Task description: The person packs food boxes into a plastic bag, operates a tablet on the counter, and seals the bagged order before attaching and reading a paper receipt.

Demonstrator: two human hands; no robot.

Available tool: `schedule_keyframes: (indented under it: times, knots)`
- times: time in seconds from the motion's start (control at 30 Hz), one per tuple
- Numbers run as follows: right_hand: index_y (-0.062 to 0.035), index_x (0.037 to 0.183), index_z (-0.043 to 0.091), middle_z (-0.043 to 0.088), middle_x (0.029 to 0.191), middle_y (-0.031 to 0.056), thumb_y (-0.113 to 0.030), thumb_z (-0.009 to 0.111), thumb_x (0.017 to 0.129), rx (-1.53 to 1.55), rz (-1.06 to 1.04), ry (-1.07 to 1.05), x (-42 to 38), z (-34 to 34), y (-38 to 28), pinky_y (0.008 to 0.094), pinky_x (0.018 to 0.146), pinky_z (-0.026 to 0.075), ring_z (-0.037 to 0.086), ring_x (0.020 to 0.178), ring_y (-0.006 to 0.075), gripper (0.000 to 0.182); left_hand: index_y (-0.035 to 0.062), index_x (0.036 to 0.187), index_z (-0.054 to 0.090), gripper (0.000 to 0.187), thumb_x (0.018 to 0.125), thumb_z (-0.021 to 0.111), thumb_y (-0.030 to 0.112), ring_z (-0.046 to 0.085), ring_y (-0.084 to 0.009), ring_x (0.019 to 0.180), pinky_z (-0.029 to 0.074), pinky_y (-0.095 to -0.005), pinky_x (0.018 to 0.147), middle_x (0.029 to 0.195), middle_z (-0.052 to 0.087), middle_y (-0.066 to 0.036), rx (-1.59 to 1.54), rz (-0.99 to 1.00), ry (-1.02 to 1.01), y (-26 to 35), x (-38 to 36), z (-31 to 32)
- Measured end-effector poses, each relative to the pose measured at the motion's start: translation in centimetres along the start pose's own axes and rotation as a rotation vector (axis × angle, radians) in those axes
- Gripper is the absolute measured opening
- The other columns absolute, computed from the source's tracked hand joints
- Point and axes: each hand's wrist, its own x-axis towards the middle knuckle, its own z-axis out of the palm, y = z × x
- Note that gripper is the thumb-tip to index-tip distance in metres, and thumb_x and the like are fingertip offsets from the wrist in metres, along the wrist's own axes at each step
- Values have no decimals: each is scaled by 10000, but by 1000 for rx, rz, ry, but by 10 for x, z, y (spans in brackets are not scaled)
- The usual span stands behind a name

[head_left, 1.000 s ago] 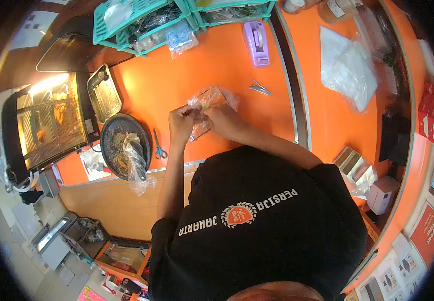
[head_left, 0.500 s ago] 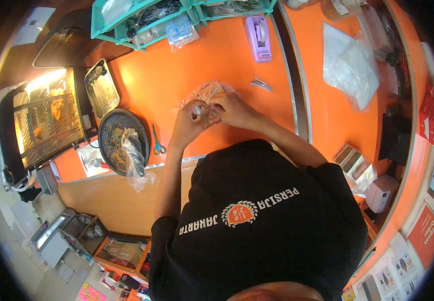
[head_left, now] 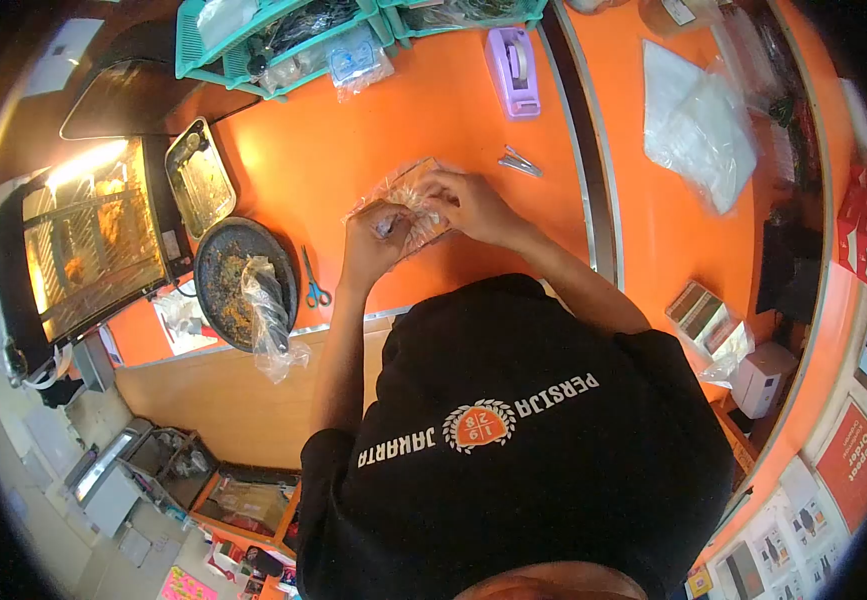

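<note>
On the orange counter in front of me lies a clear plastic bag [head_left: 416, 180], its plastic spread and wrinkled around something flat I cannot make out. My left hand [head_left: 375, 240] is closed on a gathered part of the bag, with a whitish bit of plastic showing at its curled fingers. Bent over the bag's right side, my right hand [head_left: 473, 208] has its fingertips drawn together on the plastic. Blue-handled scissors [head_left: 316, 290] lie to the left of my left hand. Up and to the right of my hands is a small stapler-like metal tool [head_left: 520, 161].
A round dark pan [head_left: 215, 320] with crumbs holds tongs-like plastic wrapping [head_left: 266, 300]. Behind it are a metal tray [head_left: 215, 205] and a lit display case [head_left: 93, 240]. Teal baskets [head_left: 303, 75] and a purple tape dispenser [head_left: 513, 75] stand at the back; plastic bags [head_left: 698, 125] lie right.
My right hand has shifted slightly up and away from my left hand, uncovering more of the wrinkled plastic between them. My left hand keeps its grip almost in place.
</note>
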Motion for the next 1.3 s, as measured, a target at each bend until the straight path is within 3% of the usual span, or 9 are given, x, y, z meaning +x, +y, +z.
schedule_keyframes:
  times: [0.07,0.3,0.37,0.57,0.8,1.0,1.1,1.17,1.3]
  knots:
    - [-6,1088,742,712,1081,155,-98,717,945,-37,41,-87,2,-6,8,368,839,559,713,966,229,172,8,912,776,67,868,750,52,699,-232,735,543,-346,721,838,748,-137,-14,-17,7,-2,-1,0]
    - [-30,1068,786,726,1125,117,-101,738,925,-103,-99,-70,3,-5,19,354,872,554,715,971,222,167,-9,931,771,79,876,729,30,666,-208,695,520,-335,674,798,721,-137,-26,4,23,-2,-4,2]
    - [-61,1035,806,736,1042,138,-76,750,877,-67,-46,-26,2,-2,16,373,868,556,721,948,284,169,-19,941,766,90,871,721,15,642,-205,671,507,-330,644,782,703,-145,-37,33,35,-1,-3,3]
    - [-74,1018,815,729,1071,138,-109,764,868,-133,-79,-11,2,-1,14,379,913,537,689,1048,274,163,-23,945,762,99,864,711,3,639,-203,668,496,-331,630,786,702,-146,-12,28,25,1,-3,1]
    - [-83,1008,819,736,1043,134,-138,772,862,13,23,-43,3,-2,13,412,902,539,699,1003,298,162,-28,933,757,96,857,706,1,631,-213,658,490,-340,625,760,690,-152,-9,42,44,-2,-3,4]
    - [-89,998,818,742,1021,154,-136,775,833,-144,-141,14,5,2,17,421,867,545,703,958,327,177,-11,933,768,86,871,713,10,665,-220,681,514,-343,648,780,704,-157,14,17,4,8,-1,-1]
    - [-74,992,803,733,1087,149,-147,758,837,-237,-61,-78,6,2,10,432,905,533,686,1004,322,178,6,939,779,87,866,731,7,675,-212,683,524,-348,658,786,710,-149,-37,9,36,7,-1,2]
    - [-60,983,780,723,1150,109,-160,732,858,-480,-249,7,3,0,3,433,982,501,635,1120,306,167,7,939,780,91,860,735,-3,673,-208,680,527,-348,661,779,709,-141,-98,20,88,8,0,6]
    - [-58,977,760,710,1181,71,-171,704,879,-472,-297,67,-3,0,10,429,1047,461,574,1205,294,160,54,964,793,109,866,749,75,684,-242,701,548,-353,696,795,715,-121,68,-30,31,18,5,2]
